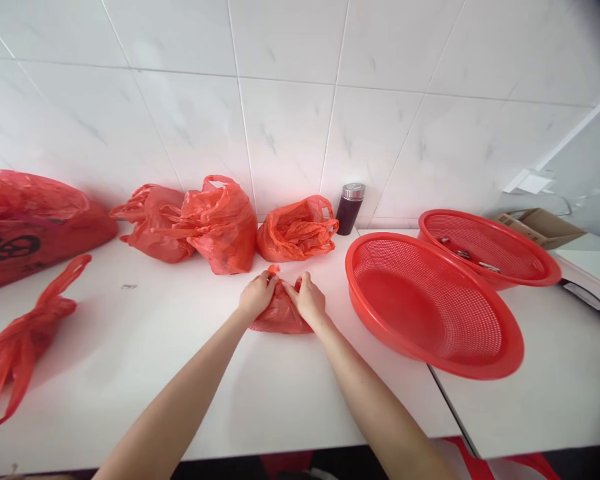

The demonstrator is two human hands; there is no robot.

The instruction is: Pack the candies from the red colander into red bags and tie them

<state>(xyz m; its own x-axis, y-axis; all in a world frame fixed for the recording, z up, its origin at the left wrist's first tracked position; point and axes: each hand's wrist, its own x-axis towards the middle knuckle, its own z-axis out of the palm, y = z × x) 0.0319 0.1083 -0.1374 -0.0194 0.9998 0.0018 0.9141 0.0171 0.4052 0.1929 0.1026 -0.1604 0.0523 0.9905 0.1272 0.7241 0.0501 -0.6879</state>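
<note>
A small red plastic bag [283, 316] rests on the white table in front of me, its top gathered between my two hands. My left hand [259, 293] pinches the bag's upper left side, where a bit of plastic sticks up past the fingers. On the opposite side, my right hand [307, 298] grips the bag's upper edge with bent fingers. What the bag contains is hidden. Just behind it sits another red plastic bag [297, 230] with its loops up.
Fuller red bags [225, 227] line the tiled wall, and a bunch of red bags [27, 340] lies at left. A dark thermos [350, 210] stands behind. To the right, a red colander [410, 307] overlaps another red colander [510, 257] holding small items; a cardboard box [545, 227] lies beyond.
</note>
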